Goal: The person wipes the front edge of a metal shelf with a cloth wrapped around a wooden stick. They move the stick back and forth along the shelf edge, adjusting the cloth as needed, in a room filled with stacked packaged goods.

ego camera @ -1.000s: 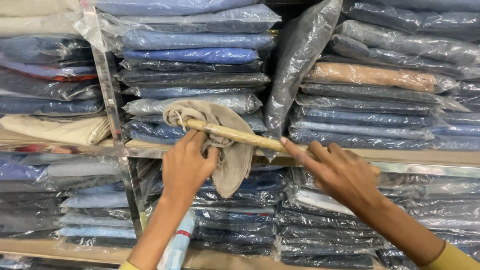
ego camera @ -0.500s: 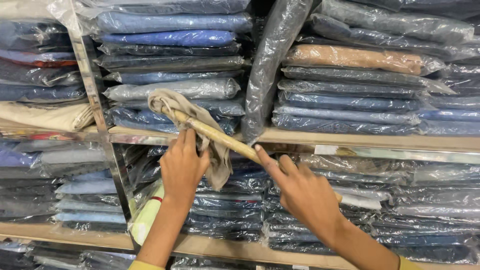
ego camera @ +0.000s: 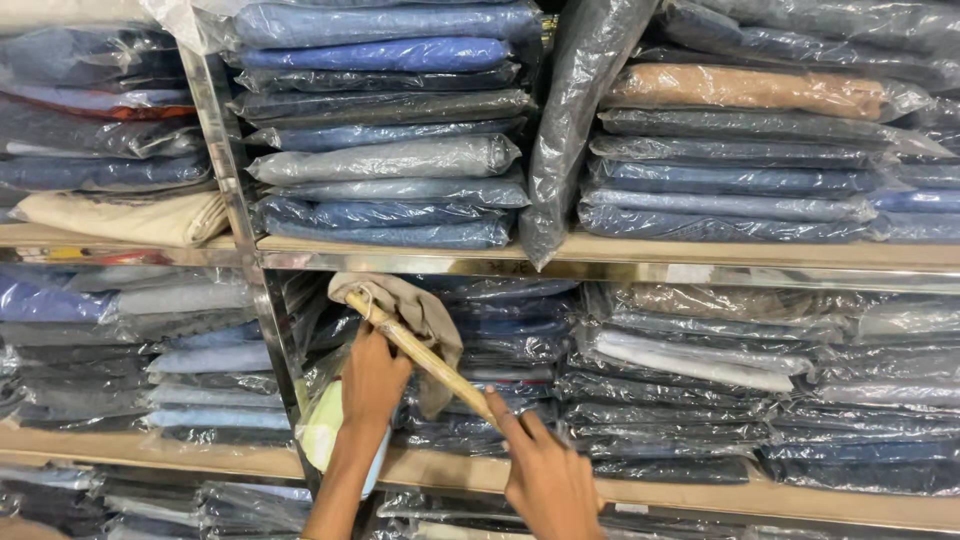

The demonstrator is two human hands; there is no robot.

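My fingers (ego camera: 385, 352) on the left hand (ego camera: 372, 385) curl around the wooden stick (ego camera: 425, 355) near its upper end, where the beige cloth (ego camera: 415, 315) hangs bunched over it. The right hand (ego camera: 545, 480) grips the stick's lower end, fingers wrapped narrow about it, thumb lying along the wood. The stick slants from upper left down to lower right, its cloth-wrapped tip just under the metal edge of the wooden shelf (ego camera: 640, 255), in front of the stack of bagged garments (ego camera: 500, 350) in the compartment below.

As I judge it, the cloth is already gathered and seated on the stick, and the tip touches the front of the plastic-wrapped packs on this lower row. I cannot tell from here how much of the row, if any, has been wiped; the plastic looks the same all along.

A pale green spray bottle (ego camera: 325, 430) sits tucked beneath my left forearm. Just to the left, the upright metal post (ego camera: 235, 200) divides this bay from the next. Above the shelf lie more folded jeans in clear bags (ego camera: 390, 160), and a dark bagged piece (ego camera: 575, 130) hangs down over the shelf edge.
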